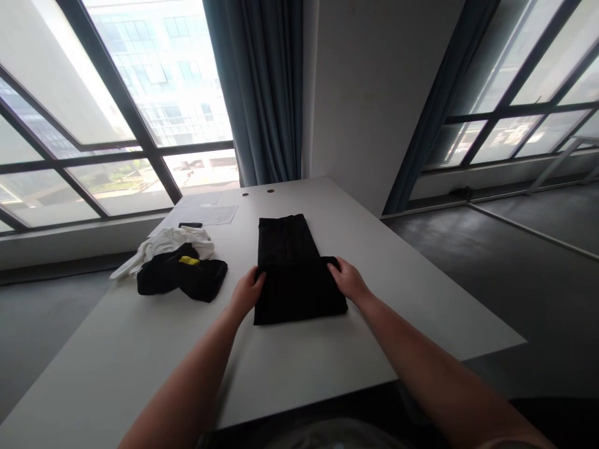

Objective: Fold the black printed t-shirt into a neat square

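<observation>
A black garment, which looks like trousers, lies on the white table straight ahead of me. Its near part is doubled over into a flat rectangle, and a narrower single panel stretches away behind the fold. My left hand pinches the left end of the folded edge, thumb on top. At the opposite end, my right hand grips the same edge between thumb and fingers. Some fingertips of both hands are hidden by the cloth.
Left on the white table lie a crumpled black cloth with a yellow patch and a white cloth. Behind them are a small dark object and paper sheets. A pillar and blue curtain stand beyond.
</observation>
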Available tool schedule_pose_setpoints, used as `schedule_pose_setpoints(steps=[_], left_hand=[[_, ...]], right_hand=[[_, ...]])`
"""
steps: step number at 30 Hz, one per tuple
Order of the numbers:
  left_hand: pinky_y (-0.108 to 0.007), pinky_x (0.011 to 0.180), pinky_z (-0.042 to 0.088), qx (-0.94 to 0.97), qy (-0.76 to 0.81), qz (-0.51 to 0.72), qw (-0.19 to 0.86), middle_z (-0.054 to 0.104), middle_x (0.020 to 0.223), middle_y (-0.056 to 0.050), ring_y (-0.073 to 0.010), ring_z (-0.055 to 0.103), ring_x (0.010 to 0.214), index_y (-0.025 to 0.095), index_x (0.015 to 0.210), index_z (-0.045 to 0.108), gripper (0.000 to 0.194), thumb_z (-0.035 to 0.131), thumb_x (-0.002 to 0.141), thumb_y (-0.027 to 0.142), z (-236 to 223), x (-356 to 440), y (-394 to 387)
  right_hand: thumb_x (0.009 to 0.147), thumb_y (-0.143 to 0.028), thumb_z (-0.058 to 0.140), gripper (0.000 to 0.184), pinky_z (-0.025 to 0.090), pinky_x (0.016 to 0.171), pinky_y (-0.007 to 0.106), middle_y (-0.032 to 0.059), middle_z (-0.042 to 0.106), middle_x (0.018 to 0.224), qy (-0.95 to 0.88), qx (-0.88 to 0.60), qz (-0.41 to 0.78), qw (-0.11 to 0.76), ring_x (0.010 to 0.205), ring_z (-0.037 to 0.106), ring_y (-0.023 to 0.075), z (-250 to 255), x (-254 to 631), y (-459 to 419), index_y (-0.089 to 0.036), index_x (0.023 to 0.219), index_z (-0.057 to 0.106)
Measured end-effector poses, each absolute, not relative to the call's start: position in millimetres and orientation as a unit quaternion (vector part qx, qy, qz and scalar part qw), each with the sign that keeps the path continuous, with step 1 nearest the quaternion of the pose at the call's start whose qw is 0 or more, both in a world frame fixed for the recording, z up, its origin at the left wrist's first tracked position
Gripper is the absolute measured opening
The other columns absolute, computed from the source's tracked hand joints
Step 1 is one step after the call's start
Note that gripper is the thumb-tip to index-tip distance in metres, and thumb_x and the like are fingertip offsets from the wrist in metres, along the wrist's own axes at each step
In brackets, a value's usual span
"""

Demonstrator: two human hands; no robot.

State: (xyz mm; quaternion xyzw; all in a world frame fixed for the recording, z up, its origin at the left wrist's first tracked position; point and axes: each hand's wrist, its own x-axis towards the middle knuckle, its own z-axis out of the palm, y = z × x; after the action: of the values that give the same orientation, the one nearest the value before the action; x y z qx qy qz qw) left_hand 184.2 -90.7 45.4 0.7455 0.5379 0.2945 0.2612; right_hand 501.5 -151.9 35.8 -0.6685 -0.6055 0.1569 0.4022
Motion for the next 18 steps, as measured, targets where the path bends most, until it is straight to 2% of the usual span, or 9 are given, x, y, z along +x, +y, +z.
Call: schedule_pose_setpoints(steps=[3, 5, 8, 10, 14, 16, 18], left_hand=[[-0.032, 0.082, 0.051, 0.737, 0.601, 0.207, 0.229, 0.078, 0.103, -0.009, -0.0262, 0.072, 0.098, 0.021, 0.112, 0.068, 0.023, 0.056, 0.099, 0.035, 28.8, 184.0, -72.7], [-0.032, 0.082, 0.05, 0.737, 0.623, 0.167, 0.204, 0.078, 0.105, -0.01, -0.0274, 0.073, 0.101, 0.022, 0.114, 0.067, 0.024, 0.058, 0.098, 0.037, 21.0, 181.3, -70.0], [-0.032, 0.08, 0.05, 0.738, 0.632, 0.134, 0.193, 0.079, 0.103, -0.009, -0.0276, 0.074, 0.099, 0.024, 0.124, 0.062, 0.03, 0.06, 0.098, 0.04, 17.9, 176.4, -74.9], [-0.031, 0.079, 0.05, 0.737, 0.633, 0.122, 0.205, 0.079, 0.102, -0.008, -0.0273, 0.074, 0.097, 0.025, 0.133, 0.056, 0.038, 0.061, 0.098, 0.04, 21.0, 174.5, -80.1], [-0.033, 0.08, 0.049, 0.74, 0.633, 0.105, 0.202, 0.078, 0.107, -0.008, -0.028, 0.075, 0.096, 0.028, 0.155, 0.036, 0.056, 0.051, 0.103, 0.039, 30.9, 177.1, -89.1], [-0.035, 0.08, 0.049, 0.752, 0.631, 0.082, 0.175, 0.078, 0.105, -0.008, -0.0291, 0.075, 0.096, 0.03, 0.157, 0.036, 0.052, 0.043, 0.106, 0.038, 33.8, 180.1, -91.9], [-0.036, 0.081, 0.049, 0.763, 0.625, 0.058, 0.158, 0.078, 0.103, -0.009, -0.0298, 0.074, 0.096, 0.031, 0.152, 0.044, 0.046, 0.036, 0.107, 0.037, 34.5, 182.2, -93.2]], right_hand=[[0.096, -0.033, 0.058, 0.021, 0.05, 0.082, 0.032, 0.0089, 0.077, 0.1, -0.629, -0.707, 0.143, 0.29, 0.094, 0.071, 0.0253, 19.8, 505.0, -129.4, -0.02, 0.106, 0.07], [0.095, -0.032, 0.062, 0.025, 0.05, 0.082, 0.032, 0.0103, 0.078, 0.104, -0.637, -0.721, 0.122, 0.242, 0.095, 0.072, 0.0264, 8.8, 506.2, -125.4, -0.02, 0.115, 0.071], [0.095, -0.034, 0.063, 0.034, 0.051, 0.079, 0.032, 0.0092, 0.077, 0.102, -0.647, -0.716, 0.102, 0.244, 0.091, 0.073, 0.0255, -2.5, 508.5, -128.6, -0.021, 0.126, 0.068], [0.094, -0.035, 0.063, 0.04, 0.05, 0.075, 0.031, 0.0064, 0.075, 0.094, -0.652, -0.706, 0.105, 0.257, 0.083, 0.071, 0.0237, -5.0, 510.3, -131.5, -0.021, 0.131, 0.065], [0.096, -0.035, 0.058, 0.052, 0.049, 0.069, 0.03, 0.0015, 0.071, 0.082, -0.654, -0.695, 0.11, 0.278, 0.072, 0.068, 0.0213, -2.5, 511.3, -133.8, -0.024, 0.146, 0.054], [0.097, -0.034, 0.056, 0.054, 0.05, 0.072, 0.031, 0.0024, 0.074, 0.087, -0.66, -0.694, 0.106, 0.269, 0.076, 0.07, 0.0223, -0.4, 509.9, -134.3, -0.026, 0.15, 0.051], [0.098, -0.033, 0.055, 0.051, 0.052, 0.077, 0.033, 0.0049, 0.078, 0.097, -0.665, -0.696, 0.102, 0.25, 0.083, 0.073, 0.0241, 1.1, 508.1, -134.9, -0.027, 0.148, 0.053]])
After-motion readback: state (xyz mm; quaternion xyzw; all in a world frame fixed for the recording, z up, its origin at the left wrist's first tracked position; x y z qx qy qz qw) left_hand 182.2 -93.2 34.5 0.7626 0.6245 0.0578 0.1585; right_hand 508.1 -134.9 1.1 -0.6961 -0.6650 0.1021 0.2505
